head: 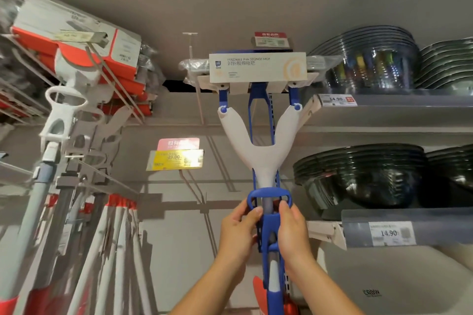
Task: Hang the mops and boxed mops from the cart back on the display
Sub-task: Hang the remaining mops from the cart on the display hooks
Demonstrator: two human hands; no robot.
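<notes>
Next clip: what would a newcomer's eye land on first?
A blue-and-white sponge mop stands upright at centre, the left hand and right hand gripping it low down. Stacked dark bowls fill the shelves at right; red-and-white boxed mops hang at upper left.

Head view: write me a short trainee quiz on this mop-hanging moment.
1. True or false: the left hand and right hand both grip the blue-and-white foldable sponge mop at its blue plastic pull handle.
2. What fills the grey shelves right of the mop? A. stacked dark translucent bowls B. towels C. buckets
3. Fill in: the white shelf price tags read ___.
Key: 1 true; 2 A; 3 14.90
</notes>
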